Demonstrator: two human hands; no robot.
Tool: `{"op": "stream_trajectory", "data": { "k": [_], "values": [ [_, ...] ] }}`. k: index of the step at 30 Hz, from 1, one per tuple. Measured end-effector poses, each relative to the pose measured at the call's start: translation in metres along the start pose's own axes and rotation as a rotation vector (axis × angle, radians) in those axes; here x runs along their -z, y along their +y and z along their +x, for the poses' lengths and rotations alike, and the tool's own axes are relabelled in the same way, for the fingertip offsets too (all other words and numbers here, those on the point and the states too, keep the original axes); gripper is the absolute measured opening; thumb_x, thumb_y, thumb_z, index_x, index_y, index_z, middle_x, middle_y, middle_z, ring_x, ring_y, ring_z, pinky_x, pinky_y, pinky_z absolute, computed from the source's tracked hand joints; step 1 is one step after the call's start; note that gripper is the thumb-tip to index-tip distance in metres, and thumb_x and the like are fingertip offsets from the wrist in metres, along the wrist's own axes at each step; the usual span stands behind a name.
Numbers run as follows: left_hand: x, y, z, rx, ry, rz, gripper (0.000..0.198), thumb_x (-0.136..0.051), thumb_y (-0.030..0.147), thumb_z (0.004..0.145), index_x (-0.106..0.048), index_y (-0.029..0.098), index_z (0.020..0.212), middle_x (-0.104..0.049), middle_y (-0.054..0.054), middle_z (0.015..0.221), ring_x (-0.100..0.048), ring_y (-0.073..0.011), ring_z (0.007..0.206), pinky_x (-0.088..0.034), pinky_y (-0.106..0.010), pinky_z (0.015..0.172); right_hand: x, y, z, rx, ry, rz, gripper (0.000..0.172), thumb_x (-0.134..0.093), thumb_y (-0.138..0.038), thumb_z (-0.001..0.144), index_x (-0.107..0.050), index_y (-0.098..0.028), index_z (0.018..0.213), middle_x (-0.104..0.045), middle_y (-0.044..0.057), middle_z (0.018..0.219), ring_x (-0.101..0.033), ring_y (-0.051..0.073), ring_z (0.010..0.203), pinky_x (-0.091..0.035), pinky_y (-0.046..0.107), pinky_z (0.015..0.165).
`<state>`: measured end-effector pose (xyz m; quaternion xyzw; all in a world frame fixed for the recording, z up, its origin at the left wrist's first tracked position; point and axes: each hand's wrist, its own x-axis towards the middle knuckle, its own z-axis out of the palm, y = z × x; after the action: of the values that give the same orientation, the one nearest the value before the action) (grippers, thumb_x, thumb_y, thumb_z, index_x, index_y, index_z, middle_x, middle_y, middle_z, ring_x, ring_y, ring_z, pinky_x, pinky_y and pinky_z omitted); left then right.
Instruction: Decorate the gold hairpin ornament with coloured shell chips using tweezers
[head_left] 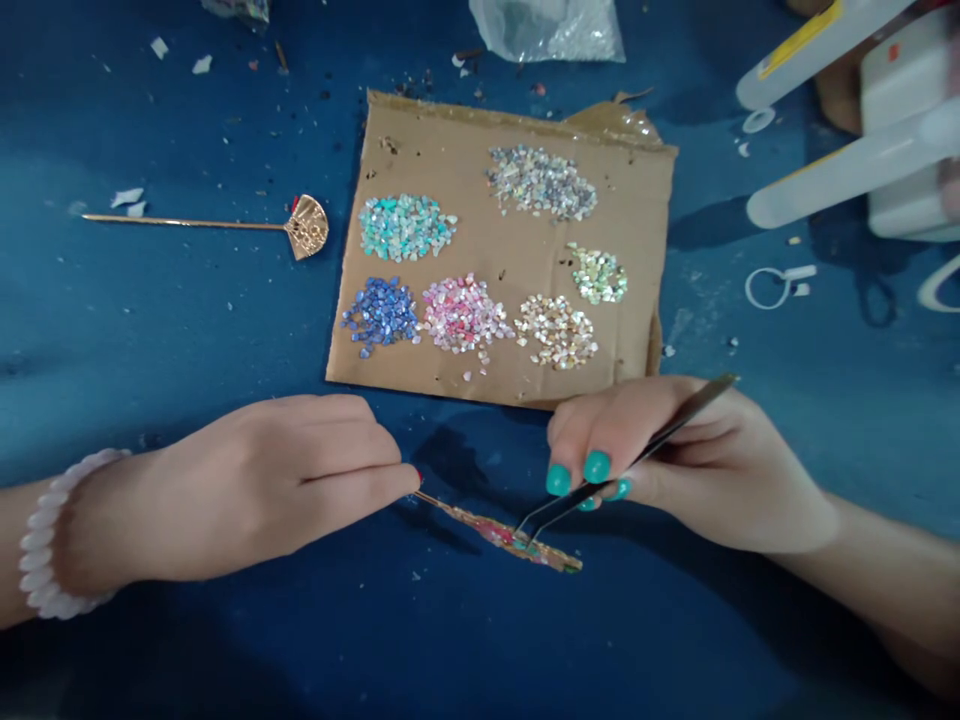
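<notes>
My left hand (292, 480) pinches the thin stem of a gold hairpin (487, 527), seen nearly edge-on, with pink and green chips on its head. My right hand (660, 460) grips dark bent-tip tweezers (652, 445), whose points touch the hairpin's decorated head. Beyond both hands lies a piece of cardboard (630, 350) bearing small piles of shell-like chips: turquoise chips (405, 227), blue chips (382, 315), pink chips (465, 313), cream chips (557, 332), green chips (600, 275) and grey chips (541, 182).
A second gold hairpin (307, 228) with a fan-shaped head lies left of the cardboard. A clear plastic bag (551, 30) sits at the back. Two white tubes (847, 165) reach in from the right, near a clear ring (766, 288). White scraps (127, 198) dot the blue tabletop (187, 330).
</notes>
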<state>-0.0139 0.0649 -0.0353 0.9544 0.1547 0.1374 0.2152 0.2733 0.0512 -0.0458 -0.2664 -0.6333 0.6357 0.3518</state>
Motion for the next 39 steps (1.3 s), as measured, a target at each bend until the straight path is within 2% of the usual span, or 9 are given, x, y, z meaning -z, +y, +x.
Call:
{"op": "stream_trajectory", "data": {
  "k": [2, 7, 12, 19, 27, 35, 39],
  "values": [
    [-0.001, 0.000, -0.001, 0.013, -0.005, -0.035, 0.036, -0.029, 0.008, 0.101, -0.063, 0.016, 0.106, -0.066, 0.001, 0.089, -0.056, -0.0103, 0.078, -0.049, -0.020, 0.075, 0.001, 0.000, 0.000, 0.005, -0.006, -0.001, 0.013, -0.064, -0.009, 0.084, -0.066, -0.018, 0.092, -0.070, 0.005, 0.080, -0.068, 0.012, 0.075, -0.059, 0.022, 0.069],
    [-0.006, -0.003, -0.006, 0.034, 0.003, -0.077, 0.030, -0.034, 0.009, 0.100, -0.059, 0.017, 0.115, -0.063, 0.002, 0.103, -0.056, -0.0072, 0.096, -0.045, -0.018, 0.092, 0.001, 0.000, 0.001, -0.005, -0.015, -0.009, 0.010, -0.064, -0.012, 0.085, -0.067, -0.019, 0.090, -0.069, 0.004, 0.077, -0.067, 0.011, 0.073, -0.059, 0.023, 0.069],
    [-0.011, -0.005, -0.004, 0.048, 0.048, -0.080, 0.031, -0.030, 0.021, 0.104, -0.061, 0.020, 0.108, -0.064, 0.005, 0.096, -0.058, -0.0065, 0.088, -0.046, -0.017, 0.080, -0.002, -0.001, -0.001, -0.088, 0.040, 0.052, 0.009, -0.065, -0.017, 0.086, -0.069, -0.021, 0.091, -0.070, 0.003, 0.080, -0.068, 0.010, 0.077, -0.057, 0.020, 0.073],
    [-0.010, -0.004, -0.004, 0.049, 0.055, -0.086, 0.032, -0.031, 0.018, 0.103, -0.061, 0.021, 0.115, -0.068, 0.004, 0.103, -0.060, -0.0070, 0.095, -0.044, -0.018, 0.089, 0.002, -0.001, -0.002, -0.096, 0.048, -0.020, 0.006, -0.065, -0.023, 0.086, -0.069, -0.024, 0.090, -0.065, 0.001, 0.074, -0.066, 0.009, 0.073, -0.057, 0.019, 0.070],
    [-0.004, -0.004, 0.003, 0.010, 0.040, -0.063, 0.041, -0.024, 0.017, 0.104, -0.063, 0.023, 0.117, -0.069, 0.005, 0.092, -0.061, -0.0073, 0.077, -0.046, -0.018, 0.074, 0.000, -0.002, -0.002, -0.126, 0.090, 0.010, 0.004, -0.067, -0.024, 0.085, -0.069, -0.024, 0.089, -0.065, -0.001, 0.072, -0.067, 0.010, 0.071, -0.058, 0.020, 0.064],
    [-0.005, -0.003, 0.003, -0.008, -0.002, -0.051, 0.040, -0.024, 0.017, 0.104, -0.061, 0.024, 0.119, -0.068, 0.005, 0.091, -0.057, -0.0085, 0.074, -0.044, -0.020, 0.072, -0.001, -0.003, -0.001, -0.121, 0.136, 0.028, 0.005, -0.067, -0.022, 0.085, -0.069, -0.025, 0.089, -0.068, 0.000, 0.077, -0.067, 0.010, 0.074, -0.057, 0.019, 0.065],
    [-0.007, -0.004, 0.000, -0.024, -0.011, -0.036, 0.040, -0.025, 0.017, 0.104, -0.060, 0.024, 0.121, -0.067, 0.005, 0.092, -0.056, -0.0095, 0.075, -0.042, -0.021, 0.074, 0.000, -0.002, -0.003, -0.125, 0.070, 0.067, 0.009, -0.065, -0.021, 0.086, -0.068, -0.025, 0.093, -0.068, 0.001, 0.079, -0.066, 0.011, 0.073, -0.057, 0.023, 0.067]
  ]
}}
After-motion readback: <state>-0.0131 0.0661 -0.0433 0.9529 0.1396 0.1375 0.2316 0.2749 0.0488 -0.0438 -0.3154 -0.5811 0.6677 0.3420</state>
